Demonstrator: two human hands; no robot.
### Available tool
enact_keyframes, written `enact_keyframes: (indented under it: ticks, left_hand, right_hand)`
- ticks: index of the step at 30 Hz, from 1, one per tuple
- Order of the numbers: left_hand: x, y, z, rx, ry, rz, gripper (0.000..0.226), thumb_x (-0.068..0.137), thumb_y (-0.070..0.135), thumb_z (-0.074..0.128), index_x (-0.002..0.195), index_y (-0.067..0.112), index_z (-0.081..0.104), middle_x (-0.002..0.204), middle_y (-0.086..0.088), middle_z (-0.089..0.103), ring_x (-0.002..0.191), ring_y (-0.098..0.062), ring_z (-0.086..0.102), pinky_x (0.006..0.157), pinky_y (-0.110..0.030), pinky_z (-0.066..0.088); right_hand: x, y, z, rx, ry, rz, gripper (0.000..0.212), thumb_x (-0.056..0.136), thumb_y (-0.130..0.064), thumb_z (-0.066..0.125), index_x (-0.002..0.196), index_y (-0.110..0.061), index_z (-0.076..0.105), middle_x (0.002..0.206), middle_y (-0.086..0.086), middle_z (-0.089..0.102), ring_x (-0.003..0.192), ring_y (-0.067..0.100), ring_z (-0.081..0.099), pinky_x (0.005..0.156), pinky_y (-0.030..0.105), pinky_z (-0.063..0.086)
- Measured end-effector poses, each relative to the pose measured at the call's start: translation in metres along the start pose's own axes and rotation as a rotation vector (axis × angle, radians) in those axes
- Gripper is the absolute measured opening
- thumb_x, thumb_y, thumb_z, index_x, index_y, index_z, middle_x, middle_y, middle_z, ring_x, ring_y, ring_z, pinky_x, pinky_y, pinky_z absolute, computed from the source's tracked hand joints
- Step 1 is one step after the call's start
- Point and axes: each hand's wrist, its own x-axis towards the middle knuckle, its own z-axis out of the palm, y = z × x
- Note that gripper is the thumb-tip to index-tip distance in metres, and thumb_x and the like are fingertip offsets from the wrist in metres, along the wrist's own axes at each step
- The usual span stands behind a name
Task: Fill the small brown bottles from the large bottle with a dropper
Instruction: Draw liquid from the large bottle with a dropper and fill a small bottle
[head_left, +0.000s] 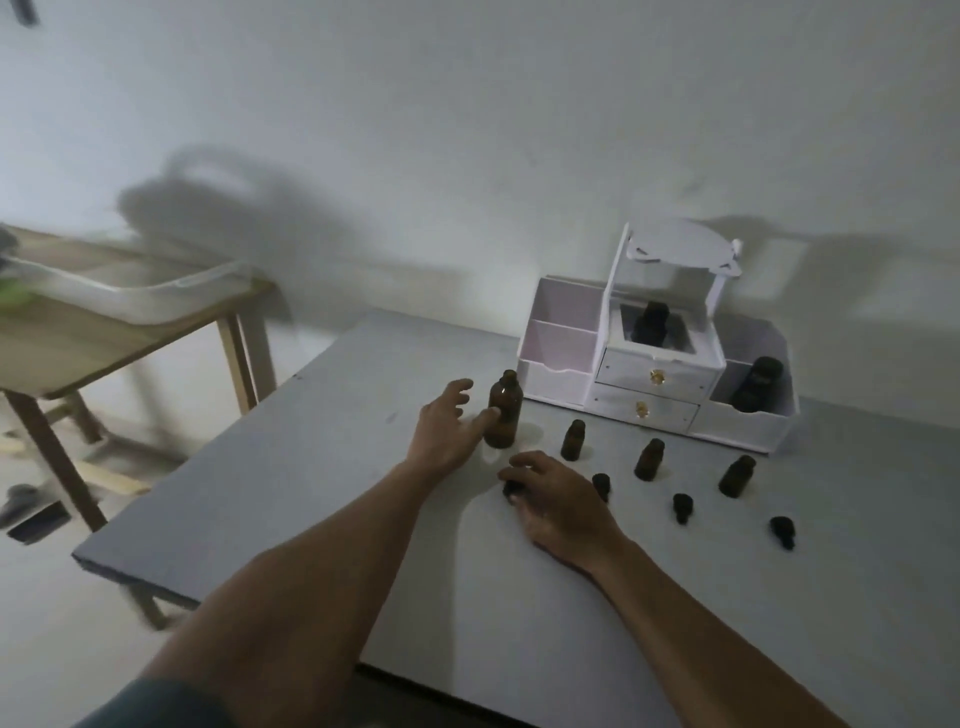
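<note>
The large brown bottle (504, 410) stands uncapped on the grey table (322, 467). My left hand (448, 425) is spread open just left of it, thumb touching its side. Three small brown bottles (573, 440) (649, 459) (736, 476) stand open in a row to the right. Black dropper caps (601, 486) (682, 507) (783, 532) lie in front of them. My right hand (550, 501) rests on the table, fingers curled over a black cap (511, 489).
A white desk organizer (654, 374) with drawers stands at the back right, with dark bottles (649, 322) (759, 382) in its compartments. A wooden table (104, 332) with a clear tray (135, 296) stands to the left, across a gap of floor.
</note>
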Motion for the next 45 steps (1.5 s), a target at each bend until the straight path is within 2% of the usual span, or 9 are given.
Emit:
enact_keyframes:
  ticks: [5, 12, 15, 19, 26, 31, 35, 42, 45]
  left_hand:
    - [0.011, -0.002, 0.012, -0.113, -0.026, 0.043, 0.076, 0.073, 0.054, 0.074, 0.14, 0.027, 0.049, 0.132, -0.008, 0.061, 0.111, -0.022, 0.061, 0.093, -0.036, 0.053]
    - [0.017, -0.008, 0.023, -0.169, -0.088, 0.203, 0.083, 0.064, 0.055, 0.079, 0.138, 0.029, 0.051, 0.126, -0.004, 0.064, 0.108, -0.02, 0.064, 0.091, -0.032, 0.056]
    - [0.018, -0.003, 0.029, -0.154, -0.131, 0.237, 0.075, 0.066, 0.048, 0.083, 0.131, 0.024, 0.055, 0.121, -0.002, 0.067, 0.105, -0.019, 0.065, 0.093, -0.031, 0.055]
    - [0.024, -0.009, 0.03, -0.145, -0.097, 0.257, 0.057, 0.065, 0.047, 0.085, 0.113, 0.023, 0.065, 0.1, 0.005, 0.071, 0.094, -0.012, 0.067, 0.086, -0.028, 0.056]
    - [0.03, -0.01, 0.03, -0.211, -0.075, 0.262, 0.033, 0.067, 0.034, 0.082, 0.096, 0.023, 0.072, 0.084, 0.003, 0.074, 0.079, -0.014, 0.07, 0.073, -0.029, 0.057]
    - [0.032, -0.01, 0.028, -0.252, -0.108, 0.224, 0.026, 0.07, 0.029, 0.081, 0.095, 0.024, 0.074, 0.082, 0.006, 0.073, 0.078, -0.012, 0.069, 0.068, -0.02, 0.052]
    - [0.034, -0.011, 0.027, -0.264, -0.114, 0.23, 0.024, 0.065, 0.032, 0.08, 0.087, 0.028, 0.073, 0.075, 0.008, 0.071, 0.073, -0.009, 0.067, 0.067, -0.019, 0.049]
    - [0.032, -0.01, 0.028, -0.251, -0.103, 0.252, 0.019, 0.068, 0.027, 0.079, 0.086, 0.028, 0.072, 0.074, 0.009, 0.07, 0.073, -0.01, 0.067, 0.066, -0.019, 0.05]
    - [0.033, -0.009, 0.028, -0.239, -0.093, 0.254, 0.018, 0.068, 0.026, 0.078, 0.085, 0.027, 0.072, 0.074, 0.003, 0.07, 0.073, -0.014, 0.067, 0.066, -0.032, 0.054]
  right_hand:
    - [-0.003, 0.004, 0.008, 0.062, 0.077, 0.0, 0.03, 0.09, -0.016, 0.065, 0.12, -0.02, 0.066, 0.124, -0.002, 0.063, 0.107, 0.01, 0.063, 0.094, 0.016, 0.051]
    - [-0.003, 0.012, 0.016, 0.163, 0.166, -0.009, 0.023, 0.091, -0.016, 0.061, 0.114, -0.017, 0.066, 0.115, -0.004, 0.065, 0.102, 0.007, 0.061, 0.09, 0.017, 0.051]
    - [-0.003, 0.015, 0.017, 0.158, 0.194, -0.027, 0.025, 0.091, -0.018, 0.062, 0.115, -0.014, 0.066, 0.115, 0.0, 0.066, 0.103, 0.008, 0.061, 0.093, 0.013, 0.048]
    - [-0.003, 0.015, 0.014, 0.263, 0.278, -0.009, 0.021, 0.09, -0.019, 0.065, 0.11, -0.013, 0.067, 0.109, -0.002, 0.067, 0.1, 0.004, 0.061, 0.088, 0.02, 0.054]
    - [0.02, 0.008, -0.012, 0.455, 0.631, 0.166, 0.02, 0.083, -0.016, 0.076, 0.102, -0.018, 0.069, 0.095, -0.011, 0.071, 0.088, 0.002, 0.067, 0.076, 0.02, 0.058]
    - [0.066, 0.009, -0.05, 0.553, 0.79, 0.147, 0.019, 0.086, -0.013, 0.073, 0.102, -0.021, 0.069, 0.091, -0.012, 0.069, 0.085, -0.002, 0.068, 0.072, 0.01, 0.054]
    - [0.094, 0.011, -0.08, 0.831, 0.952, 0.165, 0.014, 0.088, -0.01, 0.071, 0.095, -0.023, 0.072, 0.082, -0.014, 0.074, 0.08, 0.01, 0.072, 0.072, 0.025, 0.06]
    - [0.109, 0.016, -0.083, 1.046, 0.906, 0.219, 0.01, 0.088, -0.011, 0.071, 0.09, -0.02, 0.073, 0.074, -0.01, 0.075, 0.074, 0.015, 0.074, 0.067, 0.027, 0.061]
    - [0.109, 0.021, -0.079, 1.047, 0.878, 0.232, 0.007, 0.088, -0.011, 0.071, 0.092, -0.016, 0.074, 0.075, -0.007, 0.076, 0.076, 0.018, 0.074, 0.067, 0.028, 0.061]
